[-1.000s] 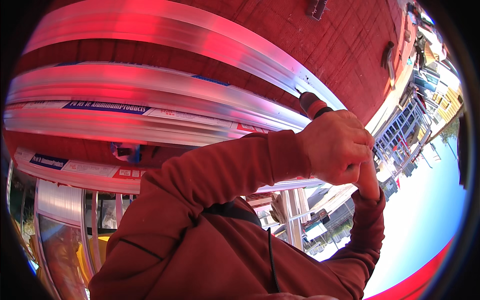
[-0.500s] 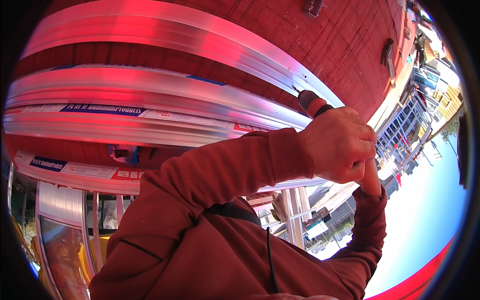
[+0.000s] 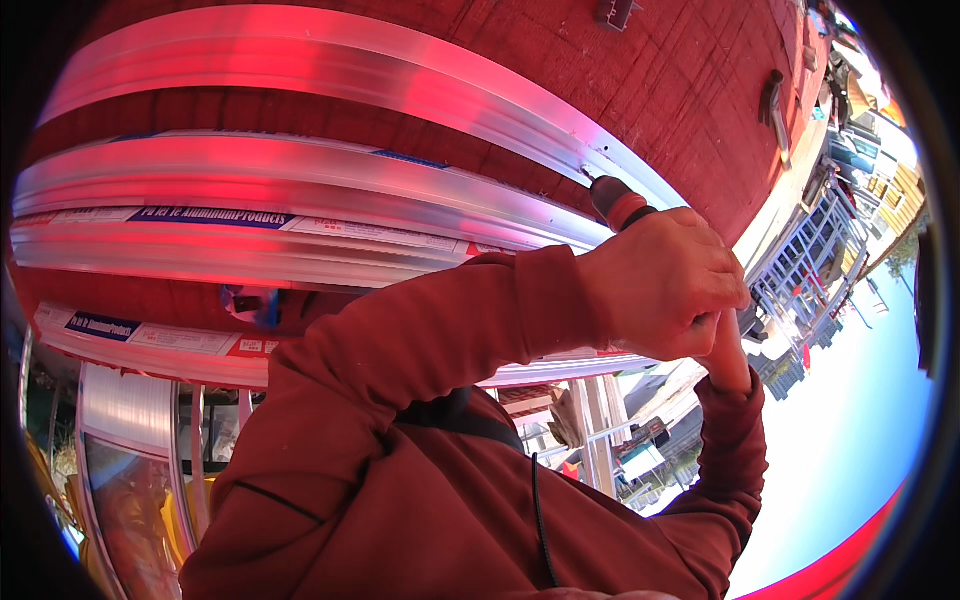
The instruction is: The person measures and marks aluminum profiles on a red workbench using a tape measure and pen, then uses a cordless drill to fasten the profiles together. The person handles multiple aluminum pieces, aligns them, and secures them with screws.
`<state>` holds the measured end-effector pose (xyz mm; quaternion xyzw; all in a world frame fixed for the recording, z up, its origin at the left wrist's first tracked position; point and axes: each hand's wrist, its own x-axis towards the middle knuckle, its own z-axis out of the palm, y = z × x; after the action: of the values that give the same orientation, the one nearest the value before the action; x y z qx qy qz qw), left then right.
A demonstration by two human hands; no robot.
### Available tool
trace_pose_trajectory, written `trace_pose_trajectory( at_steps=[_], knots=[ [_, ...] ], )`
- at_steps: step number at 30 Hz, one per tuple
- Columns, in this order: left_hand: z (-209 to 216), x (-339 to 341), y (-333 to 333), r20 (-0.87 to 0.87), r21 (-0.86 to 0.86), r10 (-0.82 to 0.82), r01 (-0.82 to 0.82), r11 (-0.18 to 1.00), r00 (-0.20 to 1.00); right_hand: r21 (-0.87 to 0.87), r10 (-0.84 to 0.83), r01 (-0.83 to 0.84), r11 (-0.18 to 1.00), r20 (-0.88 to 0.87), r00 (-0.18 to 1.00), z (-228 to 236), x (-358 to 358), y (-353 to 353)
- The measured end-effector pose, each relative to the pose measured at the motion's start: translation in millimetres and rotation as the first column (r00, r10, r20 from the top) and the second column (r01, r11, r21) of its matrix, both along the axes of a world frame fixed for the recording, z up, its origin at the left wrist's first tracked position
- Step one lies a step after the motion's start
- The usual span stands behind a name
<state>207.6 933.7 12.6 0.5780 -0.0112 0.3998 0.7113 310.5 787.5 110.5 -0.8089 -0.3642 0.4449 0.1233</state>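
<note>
A power drill (image 3: 622, 205) with a black and orange-red body points its bit at the near edge of a long silvery aluminium profile (image 3: 430, 75). The bit tip touches or nearly touches the metal, beside a small dark hole. My left hand (image 3: 665, 285) is closed in a fist over the back of the drill and hides most of its body. From below on the right my right hand (image 3: 728, 350) reaches up to the drill's grip end. Its fingers are mostly covered by the left hand.
More aluminium profiles (image 3: 300, 165) lie side by side nearer me, some with printed wrapping strips. They rest on a red wooden surface (image 3: 680, 90). A hammer (image 3: 774, 118) lies at the right edge, and a dark bracket-like piece (image 3: 615, 12) at the far side. Framed glass panels (image 3: 130, 470) stand lower left.
Both hands and the drill have shifted slightly left, and my left sleeve has moved left with them. The bit stays at the profile's near edge.
</note>
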Motion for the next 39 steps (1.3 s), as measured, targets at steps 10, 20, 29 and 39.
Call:
trace_pose_trajectory(
  at_steps=[10,20,29,39],
  knots=[
    [-89,-47,125,-0.574,0.778,0.369,0.345,0.526,0.731,-0.030,-0.198,0.199,0.980,0.011,0.980,-7,-13,12],
    [-95,-45,126,-0.543,0.776,0.348,0.299,0.556,0.764,-0.089,-0.148,0.151,0.984,0.043,0.988,-4,-13,23],
    [-97,-45,126,-0.518,0.802,0.380,0.280,0.527,0.766,-0.048,0.190,-0.184,0.982,0.303,0.934,3,-22,50],
    [-98,-45,126,-0.508,0.793,0.372,0.253,0.555,0.777,-0.156,-0.186,0.207,0.966,0.141,0.972,-11,4,-18]
  ],
)
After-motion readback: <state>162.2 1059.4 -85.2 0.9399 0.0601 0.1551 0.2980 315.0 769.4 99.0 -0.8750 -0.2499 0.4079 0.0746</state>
